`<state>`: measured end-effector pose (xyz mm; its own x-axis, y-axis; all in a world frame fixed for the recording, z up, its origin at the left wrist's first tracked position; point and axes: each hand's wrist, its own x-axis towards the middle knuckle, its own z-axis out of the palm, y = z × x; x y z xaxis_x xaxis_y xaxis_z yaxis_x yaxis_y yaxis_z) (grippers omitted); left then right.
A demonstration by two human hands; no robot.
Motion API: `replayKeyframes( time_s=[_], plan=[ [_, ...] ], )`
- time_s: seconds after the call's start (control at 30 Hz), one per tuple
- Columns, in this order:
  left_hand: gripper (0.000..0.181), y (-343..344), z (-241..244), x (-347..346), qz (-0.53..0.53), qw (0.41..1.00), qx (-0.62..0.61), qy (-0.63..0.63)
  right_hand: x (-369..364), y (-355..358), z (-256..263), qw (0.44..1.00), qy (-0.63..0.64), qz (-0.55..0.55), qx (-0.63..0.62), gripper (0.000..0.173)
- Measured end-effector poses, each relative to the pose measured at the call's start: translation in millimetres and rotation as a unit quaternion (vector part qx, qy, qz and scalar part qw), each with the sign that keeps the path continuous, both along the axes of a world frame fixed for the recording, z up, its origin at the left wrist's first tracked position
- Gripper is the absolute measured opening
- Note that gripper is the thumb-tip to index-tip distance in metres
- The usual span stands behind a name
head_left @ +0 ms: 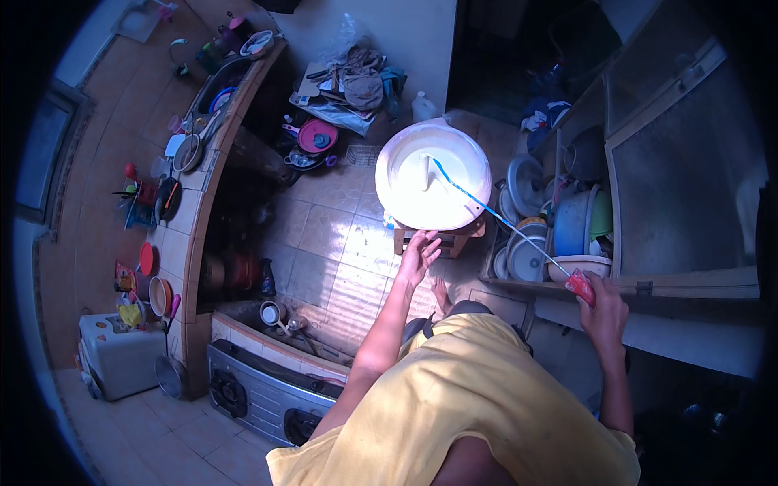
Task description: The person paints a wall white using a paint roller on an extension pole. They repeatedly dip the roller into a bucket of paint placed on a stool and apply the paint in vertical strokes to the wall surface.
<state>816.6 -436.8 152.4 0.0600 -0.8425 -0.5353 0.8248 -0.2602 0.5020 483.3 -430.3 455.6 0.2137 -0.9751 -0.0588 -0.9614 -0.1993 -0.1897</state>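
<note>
My right hand [603,313] grips the red handle [580,287] of a long-framed paint roller. Its thin blue-and-white rod [510,226] slants across to a round, pale plastic basin [384,173]. The white roller head [423,173] is inside the basin, over a bright white surface that looks like paint; glare hides its depth. Under the basin stands a low wooden stool [465,243]. My left hand [417,258] is at the basin's near rim, palm turned up and fingers apart, holding nothing. Whether its fingertips touch the rim I cannot tell.
On the right, an open cabinet holds pot lids [527,258] and a blue tub [571,222]. A tiled counter [197,234] with pans runs along the left, near a gas stove [267,392]. Beyond the basin are a white jug [423,106], piled cloths [363,79] and a pink pan [317,135].
</note>
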Motion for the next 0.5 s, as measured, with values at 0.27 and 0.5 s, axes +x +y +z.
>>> replayKeyframes(
  time_s=[0.27,0.5],
  plan=[
    [0.048,0.5,4.6,-0.7,-0.010,1.000,-0.009,0.014,-15.3,22.1,27.2,0.996,-0.024,-0.039,0.070,0.050],
    [0.045,0.2,-4.4,-1.9,-0.007,1.000,-0.012,0.027,-10.9,31.0,35.3,0.998,0.041,-0.023,0.035,0.054]
  ],
)
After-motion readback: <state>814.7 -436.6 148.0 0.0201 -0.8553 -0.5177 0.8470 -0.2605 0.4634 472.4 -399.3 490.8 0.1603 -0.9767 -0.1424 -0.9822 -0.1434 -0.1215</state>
